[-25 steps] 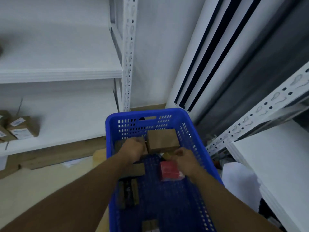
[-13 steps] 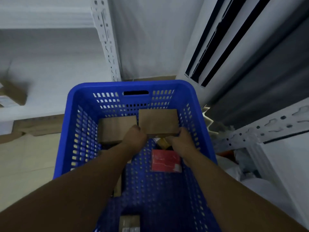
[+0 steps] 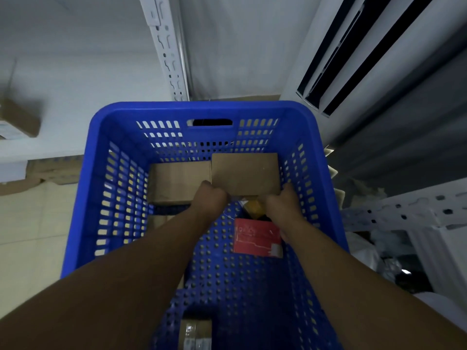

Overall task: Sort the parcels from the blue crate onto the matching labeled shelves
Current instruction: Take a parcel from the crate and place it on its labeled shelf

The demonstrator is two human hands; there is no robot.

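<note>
The blue crate [image 3: 101,188] fills the middle of the view. At its far end lies a brown cardboard parcel [image 3: 246,174], gripped at its near left corner by my left hand [image 3: 211,199] and at its near right corner by my right hand [image 3: 284,202]. A second brown parcel [image 3: 177,183] lies just left of it, touching it. A red parcel [image 3: 256,237] and a small yellow item [image 3: 254,208] lie on the crate floor under my right forearm. Another taped brown parcel [image 3: 194,333] sits at the crate's near end.
A white shelf [image 3: 48,145] at the left carries a labelled brown box [image 3: 19,120]. A white slotted shelf post [image 3: 169,51] rises behind the crate. Another white rack [image 3: 404,210] and crumpled bags [image 3: 374,256] stand at the right. Flattened cardboard [image 3: 38,173] lies on the floor.
The view has tilted down and closer over the crate. Both hands have closed in on the near corners of the right-hand brown parcel, the left hand coming off the left parcel.
</note>
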